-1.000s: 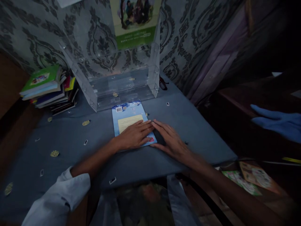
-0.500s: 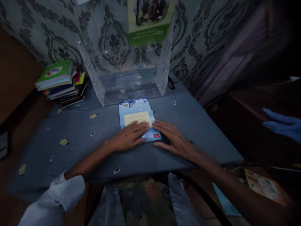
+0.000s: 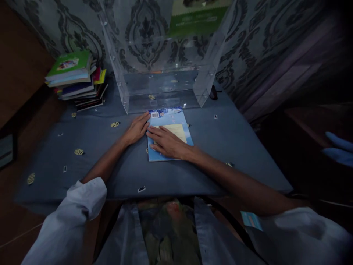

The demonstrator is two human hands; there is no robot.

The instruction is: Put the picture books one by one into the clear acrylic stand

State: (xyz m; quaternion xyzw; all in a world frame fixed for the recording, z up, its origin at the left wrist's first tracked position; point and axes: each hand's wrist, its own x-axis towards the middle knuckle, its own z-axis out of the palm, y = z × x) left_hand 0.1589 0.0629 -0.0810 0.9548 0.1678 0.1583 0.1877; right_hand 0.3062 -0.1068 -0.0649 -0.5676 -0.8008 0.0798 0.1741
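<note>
A closed blue book (image 3: 172, 119) lies flat on the cloth-covered table, a cream panel and a barcode showing on its upper side. My right hand (image 3: 167, 142) rests flat across its left half, fingers stretched out and covering part of the panel. At the book's upper left edge lies my left hand (image 3: 137, 127), fingers extended, the tips at the edge and the palm on the cloth. Neither hand grips anything.
Behind the book stands a clear acrylic rack (image 3: 162, 92) with a green-bordered book (image 3: 197, 22) high in it. A stack of books (image 3: 74, 79) is at the left. Sunglasses (image 3: 213, 92) lie beside the rack. A blue-gloved hand (image 3: 339, 149) shows at far right.
My right hand has slid left from the book's right edge onto its cover. My left hand has moved off the cover to the upper left edge. The view has shifted slightly.
</note>
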